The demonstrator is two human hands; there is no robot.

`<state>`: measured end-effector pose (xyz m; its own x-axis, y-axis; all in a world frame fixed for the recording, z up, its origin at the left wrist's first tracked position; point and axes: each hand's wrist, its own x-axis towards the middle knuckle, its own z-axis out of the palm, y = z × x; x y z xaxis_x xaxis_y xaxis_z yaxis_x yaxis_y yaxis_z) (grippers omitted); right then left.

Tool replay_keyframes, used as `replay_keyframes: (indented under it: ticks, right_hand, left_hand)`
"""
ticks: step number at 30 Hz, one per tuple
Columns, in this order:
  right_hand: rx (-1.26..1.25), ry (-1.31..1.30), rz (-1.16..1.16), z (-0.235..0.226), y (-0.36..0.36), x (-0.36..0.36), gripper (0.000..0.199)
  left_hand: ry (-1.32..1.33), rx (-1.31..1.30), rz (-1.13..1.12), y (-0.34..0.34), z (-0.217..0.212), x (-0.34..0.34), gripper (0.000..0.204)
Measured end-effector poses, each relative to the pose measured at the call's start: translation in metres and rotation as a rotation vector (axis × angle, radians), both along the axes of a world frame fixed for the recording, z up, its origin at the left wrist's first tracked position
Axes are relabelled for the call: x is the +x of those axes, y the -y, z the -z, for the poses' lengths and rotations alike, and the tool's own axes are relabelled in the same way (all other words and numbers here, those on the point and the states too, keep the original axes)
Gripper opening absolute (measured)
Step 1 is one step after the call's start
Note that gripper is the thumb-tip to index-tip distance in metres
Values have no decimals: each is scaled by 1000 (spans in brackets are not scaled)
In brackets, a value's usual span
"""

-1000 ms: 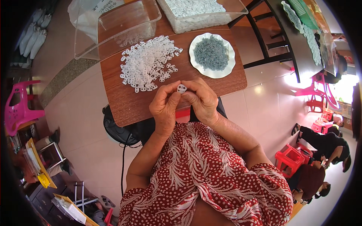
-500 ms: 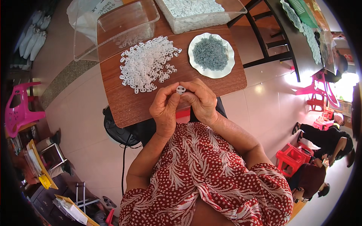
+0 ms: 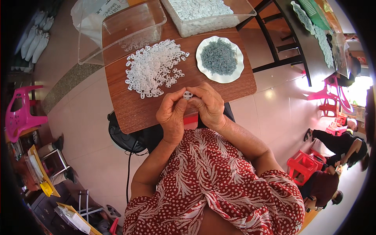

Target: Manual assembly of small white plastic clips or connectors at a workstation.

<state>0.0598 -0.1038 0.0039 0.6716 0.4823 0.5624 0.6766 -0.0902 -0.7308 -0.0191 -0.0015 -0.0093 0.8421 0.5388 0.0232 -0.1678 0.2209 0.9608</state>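
Between my fingertips is a small white plastic piece with dark holes point(image 3: 188, 95), just past the table's near edge. My left hand point(image 3: 171, 113) pinches it from the left with thumb and forefinger. From the other side, my right hand point(image 3: 209, 105) grips it the same way, its other fingers curled. A pile of similar small white plastic pieces point(image 3: 152, 68) lies on the brown wooden table point(image 3: 129, 117) beyond my hands. To its right stands a white scalloped plate point(image 3: 229, 79) heaped with small grey pins point(image 3: 219, 56). Whether a pin sits in the held piece cannot be made out.
A clear plastic bin point(image 3: 131, 37) stands at the table's far left, and another clear bin point(image 3: 211, 21) full of white pieces at the back. A black bag point(image 3: 123, 135) with a cable hangs below the left edge. Pink and red stools point(image 3: 301, 166) and people are at the right.
Both hands still hold the small white piece in nearly the same place. The piece's face looks slightly turned, and the whole view has shifted a little.
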Motion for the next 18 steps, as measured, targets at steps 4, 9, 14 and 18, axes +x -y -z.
replay_keyframes:
  ticks: [4, 9, 14, 18]
  right_hand:
    - [-6, 34, 4, 4, -2, 2, 29]
    - [-16, 61, 18, 5, -3, 4, 26]
    - [-16, 48, 28, 7, -7, 5, 24]
    - [-54, 48, 51, 12, -8, 3, 19]
  left_hand:
    - [-5, -2, -8, 0, 6, -1, 20]
    - [12, 44, -28, 2, 5, 3, 20]
    - [8, -9, -52, 4, 4, 7, 16]
    - [7, 63, -80, 4, 10, 9, 14]
